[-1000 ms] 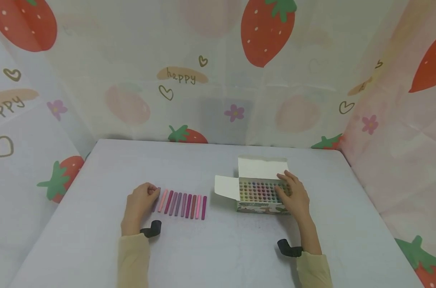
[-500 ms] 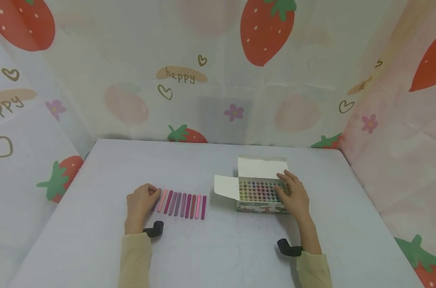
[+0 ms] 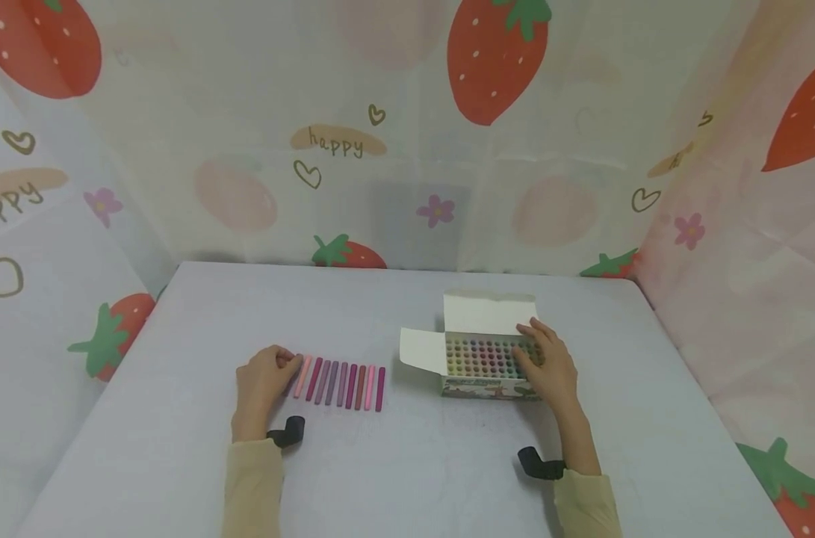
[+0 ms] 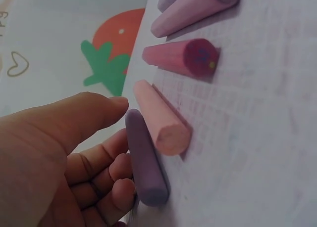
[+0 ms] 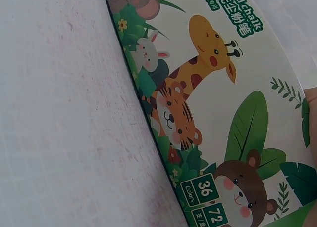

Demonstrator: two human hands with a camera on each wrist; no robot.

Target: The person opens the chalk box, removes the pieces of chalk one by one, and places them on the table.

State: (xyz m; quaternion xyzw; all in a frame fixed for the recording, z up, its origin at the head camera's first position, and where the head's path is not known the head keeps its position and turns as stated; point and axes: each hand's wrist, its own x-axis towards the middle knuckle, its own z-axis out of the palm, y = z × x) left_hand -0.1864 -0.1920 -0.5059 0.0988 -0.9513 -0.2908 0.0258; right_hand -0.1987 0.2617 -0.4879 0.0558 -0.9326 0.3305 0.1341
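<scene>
In the head view, my left hand (image 3: 262, 385) is at the left end of a row of pink, purple and brown chalk sticks. Its curled fingers and thumb hold a purple chalk stick (image 4: 144, 160), thumb tip at the far end and fingertips along its side. A pale pink chalk stick (image 4: 161, 118) lies beside it. To the right, my right hand (image 3: 550, 362) rests over the right end of an open chalk box (image 3: 484, 388), fingers spread, thumb over the chalk ends (image 3: 482, 357) and fingertips by the raised lid (image 3: 491, 314).
The box's side flap (image 3: 423, 350) sticks out to the left, toward the row. A dark magenta chalk stick (image 3: 380, 388) forms the row's right end. A white cloth covers the table (image 3: 407, 471), and a strawberry-print curtain (image 3: 380, 202) hangs behind it.
The left wrist and forearm have shifted slightly right, while the fingers stay at the purple chalk stick. My right hand and the chalk box hold their places.
</scene>
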